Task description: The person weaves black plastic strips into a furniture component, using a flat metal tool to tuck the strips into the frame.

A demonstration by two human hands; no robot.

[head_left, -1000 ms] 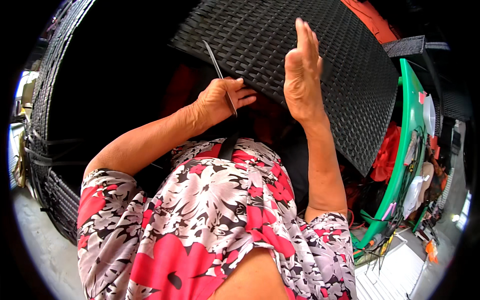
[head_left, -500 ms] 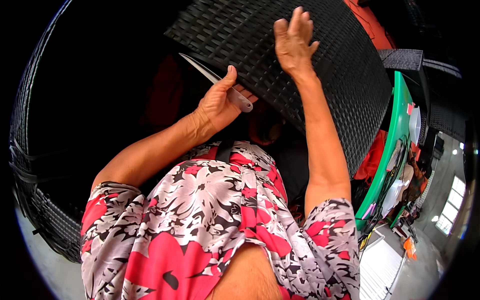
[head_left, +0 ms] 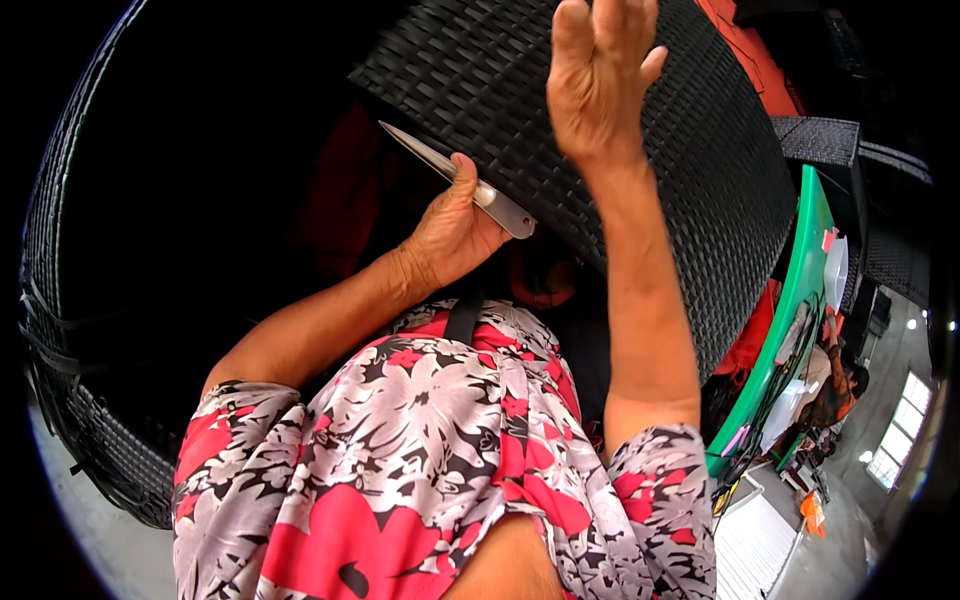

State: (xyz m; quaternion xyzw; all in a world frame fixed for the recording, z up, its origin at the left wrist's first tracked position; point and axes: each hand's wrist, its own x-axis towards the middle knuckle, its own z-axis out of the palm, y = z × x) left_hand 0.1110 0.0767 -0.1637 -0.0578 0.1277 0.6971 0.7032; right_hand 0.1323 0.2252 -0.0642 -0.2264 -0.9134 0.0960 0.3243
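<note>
My left hand (head_left: pixel 450 235) is closed around a flat, pointed metal tool (head_left: pixel 505 212) with a small hole in its rounded end. Its tip slants up to the left, along the lower edge of a black woven wicker panel (head_left: pixel 500 110). The thumb lies on top of the tool; the other fingers are mostly hidden beneath it. Over the panel is my right hand (head_left: pixel 603 95), its back showing, fingers stretched out and thumb apart. It holds nothing, and the top of its fingers is cut off by the frame. Whether it touches the weave I cannot tell.
To the right stands a green curved-edged surface (head_left: pixel 790 300) with cords and white and pink bits on it. Another dark woven piece (head_left: pixel 815 140) is behind it. At the far left rises a black woven side (head_left: pixel 120 450). A white ribbed panel (head_left: pixel 750 530) lies lower right.
My right hand has risen toward the top of the view and looks larger. The left hand, still gripping the metal tool, and the wicker panel appear slightly lower and further right.
</note>
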